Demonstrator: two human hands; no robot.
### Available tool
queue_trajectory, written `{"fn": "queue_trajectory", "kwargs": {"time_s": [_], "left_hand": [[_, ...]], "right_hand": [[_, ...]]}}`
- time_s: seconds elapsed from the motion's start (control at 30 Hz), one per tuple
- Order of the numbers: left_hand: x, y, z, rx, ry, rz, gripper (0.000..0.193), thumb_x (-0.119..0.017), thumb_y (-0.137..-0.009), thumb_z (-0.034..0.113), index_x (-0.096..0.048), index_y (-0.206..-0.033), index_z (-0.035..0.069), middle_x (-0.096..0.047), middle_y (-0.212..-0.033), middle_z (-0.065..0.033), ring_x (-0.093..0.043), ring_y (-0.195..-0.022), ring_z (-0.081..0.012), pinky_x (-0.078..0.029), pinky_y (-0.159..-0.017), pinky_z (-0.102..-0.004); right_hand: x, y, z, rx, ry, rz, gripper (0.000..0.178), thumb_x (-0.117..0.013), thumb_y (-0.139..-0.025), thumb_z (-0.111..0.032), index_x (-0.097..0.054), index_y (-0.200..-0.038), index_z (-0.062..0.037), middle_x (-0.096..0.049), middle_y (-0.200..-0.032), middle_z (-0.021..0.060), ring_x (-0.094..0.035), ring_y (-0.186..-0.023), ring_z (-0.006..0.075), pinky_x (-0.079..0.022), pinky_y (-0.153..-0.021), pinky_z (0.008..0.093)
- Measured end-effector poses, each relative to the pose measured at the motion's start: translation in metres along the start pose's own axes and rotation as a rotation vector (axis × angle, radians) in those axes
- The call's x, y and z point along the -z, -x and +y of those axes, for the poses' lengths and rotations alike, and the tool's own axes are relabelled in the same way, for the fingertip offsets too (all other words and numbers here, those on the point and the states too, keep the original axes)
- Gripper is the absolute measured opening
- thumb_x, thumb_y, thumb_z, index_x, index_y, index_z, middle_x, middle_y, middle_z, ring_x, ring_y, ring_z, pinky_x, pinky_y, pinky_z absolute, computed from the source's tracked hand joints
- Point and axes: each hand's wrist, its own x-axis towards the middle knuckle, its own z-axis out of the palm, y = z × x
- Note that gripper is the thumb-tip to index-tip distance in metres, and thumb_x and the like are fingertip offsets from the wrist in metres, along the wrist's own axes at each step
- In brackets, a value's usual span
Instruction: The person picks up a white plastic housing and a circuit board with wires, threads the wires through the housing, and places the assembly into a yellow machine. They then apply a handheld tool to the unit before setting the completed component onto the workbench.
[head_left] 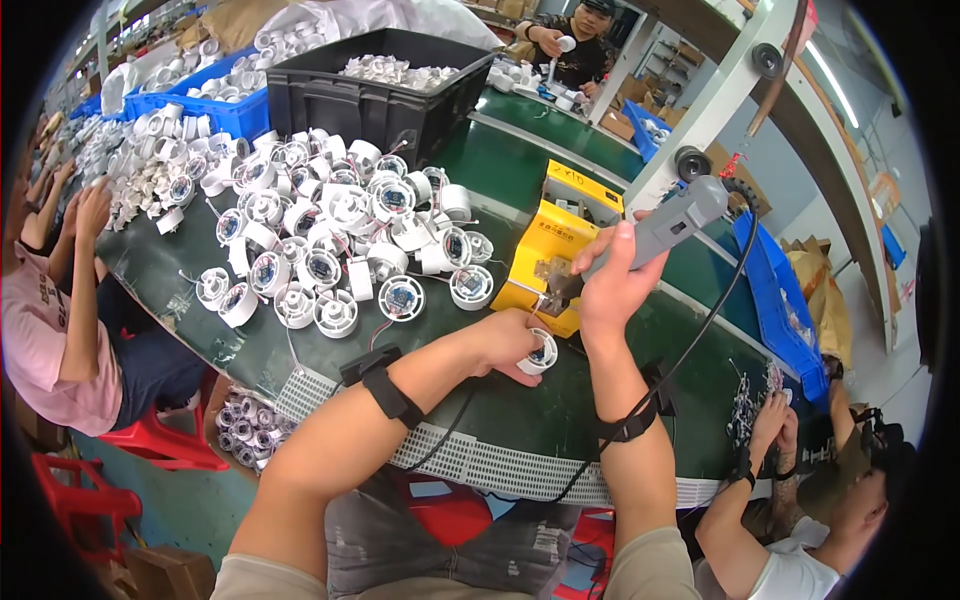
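My left hand (507, 345) is closed around a white round plastic housing (541, 352), held low over the table just in front of a yellow box-shaped machine (548, 238). My right hand (622, 280) grips a grey electric screwdriver (684, 215), which slants from upper right down toward the machine. The screwdriver's tip is hard to make out near the metal block (556, 280) on the machine's front. Left of the machine lies a large heap of white round housings (345, 210), several with circuit boards and thin wires showing inside.
Behind the heap stand a black bin (375, 115) and a blue bin (245, 117) of white parts. A black cable (735, 285) hangs beside my right forearm. A perforated white strip (480, 463) edges the table. Co-workers sit left, right and across; a blue tray (770, 300) lies right.
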Motion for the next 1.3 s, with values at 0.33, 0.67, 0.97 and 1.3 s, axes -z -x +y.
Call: {"fn": "queue_trajectory", "kwargs": {"time_s": [0.33,0.67,0.97,1.3], "left_hand": [[0.007,0.001,0.004,0.004,-0.005,-0.068,0.03,-0.045,-0.097,0.006,-0.05,-0.125,-0.003,-0.06,-0.106,-0.014,-0.065,-0.091,-0.0239,-0.06,-0.078,-0.0376],[0.005,0.0,0.001,-0.01,-0.006,-0.079,0.032,-0.043,-0.097,0.005,-0.046,-0.127,-0.005,-0.059,-0.111,-0.0142,-0.063,-0.097,-0.0243,-0.059,-0.081,-0.0383],[0.007,0.003,0.003,0.0,-0.033,-0.074,0.026,-0.045,-0.096,0.005,-0.05,-0.12,-0.005,-0.06,-0.11,-0.014,-0.064,-0.097,-0.024,-0.059,-0.08,-0.0378],[0.014,-0.001,-0.007,-0.103,-0.194,-0.044,0.03,-0.048,-0.096,0.011,-0.051,-0.121,-0.005,-0.06,-0.114,-0.0158,-0.064,-0.099,-0.0277,-0.059,-0.078,-0.0395]], "right_hand": [[0.016,0.041,-0.031,-0.135,-0.136,0.08,0.033,-0.044,-0.097,-0.02,-0.034,-0.124,-0.0026,-0.048,-0.068,0.0069,-0.047,-0.047,0.014,-0.042,-0.043,0.0285],[0.015,0.054,-0.023,-0.18,-0.133,0.062,0.033,-0.045,-0.097,-0.019,-0.033,-0.122,-0.0014,-0.048,-0.068,0.0074,-0.048,-0.048,0.0139,-0.044,-0.043,0.0282],[0.014,0.058,-0.016,-0.146,-0.127,-0.01,0.035,-0.048,-0.095,-0.019,-0.033,-0.121,-0.0009,-0.049,-0.068,0.0076,-0.049,-0.048,0.0144,-0.044,-0.044,0.0282],[0.019,0.068,-0.011,-0.189,-0.266,-0.082,0.042,-0.056,-0.093,-0.023,-0.036,-0.123,-0.0002,-0.053,-0.074,0.006,-0.053,-0.054,0.011,-0.045,-0.053,0.0248]]}}
